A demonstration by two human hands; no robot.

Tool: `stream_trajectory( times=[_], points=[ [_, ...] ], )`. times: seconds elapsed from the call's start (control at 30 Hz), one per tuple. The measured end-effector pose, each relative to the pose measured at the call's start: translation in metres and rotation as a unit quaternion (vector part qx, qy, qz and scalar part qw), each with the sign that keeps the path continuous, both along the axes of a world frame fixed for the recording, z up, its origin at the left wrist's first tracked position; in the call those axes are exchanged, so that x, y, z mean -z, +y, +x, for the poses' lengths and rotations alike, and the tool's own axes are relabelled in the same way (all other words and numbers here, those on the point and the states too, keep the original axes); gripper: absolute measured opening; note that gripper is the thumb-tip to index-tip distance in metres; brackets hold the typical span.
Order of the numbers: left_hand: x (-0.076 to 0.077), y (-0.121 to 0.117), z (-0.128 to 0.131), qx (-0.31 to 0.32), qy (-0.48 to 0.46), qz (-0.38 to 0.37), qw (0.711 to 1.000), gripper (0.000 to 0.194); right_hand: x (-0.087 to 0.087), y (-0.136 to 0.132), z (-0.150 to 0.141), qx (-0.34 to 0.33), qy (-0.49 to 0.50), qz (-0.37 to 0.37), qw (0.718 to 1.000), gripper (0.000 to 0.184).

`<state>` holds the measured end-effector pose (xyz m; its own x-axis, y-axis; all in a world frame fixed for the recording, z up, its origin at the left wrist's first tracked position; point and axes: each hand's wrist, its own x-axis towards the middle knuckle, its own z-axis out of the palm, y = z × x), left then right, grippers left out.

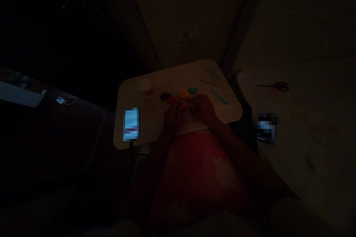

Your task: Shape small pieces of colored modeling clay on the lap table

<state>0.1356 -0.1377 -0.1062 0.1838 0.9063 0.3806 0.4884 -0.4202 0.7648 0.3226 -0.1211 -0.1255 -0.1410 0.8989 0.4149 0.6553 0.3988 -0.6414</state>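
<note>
The view is very dark. Over the near edge of a small wooden table (155, 126), my left hand (172, 114) and my right hand (203, 108) come together with bent fingers. Between them sits a small pinkish-red piece of modelling clay (181, 107), which both hands appear to grip; the fingertips are hard to make out. Just beyond my fingers lie lumps of clay: dark purple (165, 96), red (170, 100), orange (184, 94) and green (193, 90). The red lump is close to my left hand, the green one to my right.
A lidded tub (146, 86) stands at the table's back left, a lit phone (130, 125) at its front left. Thin sticks (206, 82) and a flat blue tool (218, 96) lie at right. Scissors (274, 86) and another glowing device (266, 129) rest on the pale surface beyond.
</note>
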Motion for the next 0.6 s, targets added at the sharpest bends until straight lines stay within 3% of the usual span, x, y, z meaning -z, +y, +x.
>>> stream_trajectory(
  times=[0.4,0.6],
  points=[
    [0.004,0.001,0.000,-0.002,-0.006,0.002,1.000,0.035,-0.001,-0.002,0.001,-0.011,0.011,0.020,1.000,0.038],
    [0.002,-0.001,-0.001,-0.004,-0.012,-0.015,1.000,0.038,-0.011,-0.008,0.001,-0.063,0.033,0.054,0.996,0.048]
  ],
)
